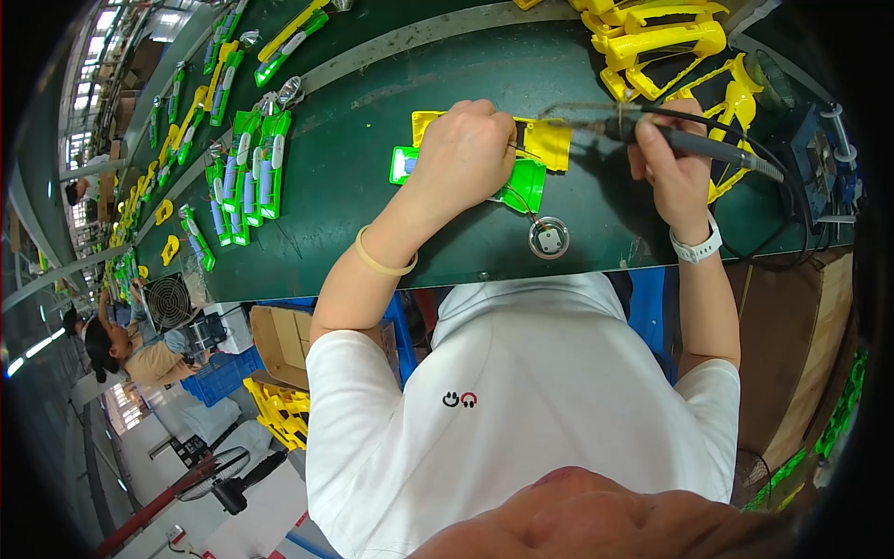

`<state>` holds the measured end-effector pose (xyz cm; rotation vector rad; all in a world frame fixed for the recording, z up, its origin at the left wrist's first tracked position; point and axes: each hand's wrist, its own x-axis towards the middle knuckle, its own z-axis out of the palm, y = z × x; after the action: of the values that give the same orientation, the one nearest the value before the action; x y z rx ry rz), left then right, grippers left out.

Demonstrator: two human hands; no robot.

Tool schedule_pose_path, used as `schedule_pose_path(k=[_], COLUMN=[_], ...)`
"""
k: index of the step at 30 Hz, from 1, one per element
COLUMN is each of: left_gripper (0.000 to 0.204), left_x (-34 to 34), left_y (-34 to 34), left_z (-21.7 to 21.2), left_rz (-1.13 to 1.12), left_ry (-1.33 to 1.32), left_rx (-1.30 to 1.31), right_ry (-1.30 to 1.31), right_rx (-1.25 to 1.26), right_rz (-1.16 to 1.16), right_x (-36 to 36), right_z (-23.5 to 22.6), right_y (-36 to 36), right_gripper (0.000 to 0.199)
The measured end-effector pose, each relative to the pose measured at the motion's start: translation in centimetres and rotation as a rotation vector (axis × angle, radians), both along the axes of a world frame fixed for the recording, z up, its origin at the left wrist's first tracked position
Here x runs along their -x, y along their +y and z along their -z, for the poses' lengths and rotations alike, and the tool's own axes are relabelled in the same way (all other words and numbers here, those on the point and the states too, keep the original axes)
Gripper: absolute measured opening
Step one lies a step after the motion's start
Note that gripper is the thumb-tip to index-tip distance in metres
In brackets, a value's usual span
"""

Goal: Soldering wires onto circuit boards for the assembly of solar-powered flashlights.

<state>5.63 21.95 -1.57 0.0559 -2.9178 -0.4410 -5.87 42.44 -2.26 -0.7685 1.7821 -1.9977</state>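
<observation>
The person's left hand (470,149) is bending over a yellow casing (556,142) and a green casing (528,182), which are lying close together on the dark green counter (331,200). Its fingers are curling downward, hidden by the back of the hand, so one cannot tell what they are gripping. The right hand (675,163) is holding a soldering iron (717,149), its fingers closing around the dark handle; the tip is pointing left toward the yellow casing, too blurred to show contact. Thin wires are running from the green casing to a round silver lamp piece (549,239) near the counter's edge. Green lamp bodies (250,177) are lying grouped leftward; yellow shells (661,42) are piling up at the far right.
</observation>
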Motion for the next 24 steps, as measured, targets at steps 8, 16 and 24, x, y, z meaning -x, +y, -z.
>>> schedule_pose_path(k=[8, 16, 24], left_gripper=[0.010, 0.008, 0.010], left_x=[0.2, -0.2, -0.7], left_y=[0.2, 1.5, 1.7], left_z=[-0.2, -0.1, -1.3], left_rz=[-0.005, 0.032, -0.005], left_ry=[-0.001, -0.003, -0.067], left_rx=[0.003, -0.021, -0.050], right_ry=[-0.188, -0.262, -0.268], right_rx=[0.094, 0.157, 0.165], right_rz=[-0.093, -0.028, -0.039], right_x=[-0.5, -1.6, -1.7], right_z=[1.7, 2.3, 1.9], right_y=[-4.2, -2.6, -2.5], right_gripper=[0.030, 0.028, 0.026])
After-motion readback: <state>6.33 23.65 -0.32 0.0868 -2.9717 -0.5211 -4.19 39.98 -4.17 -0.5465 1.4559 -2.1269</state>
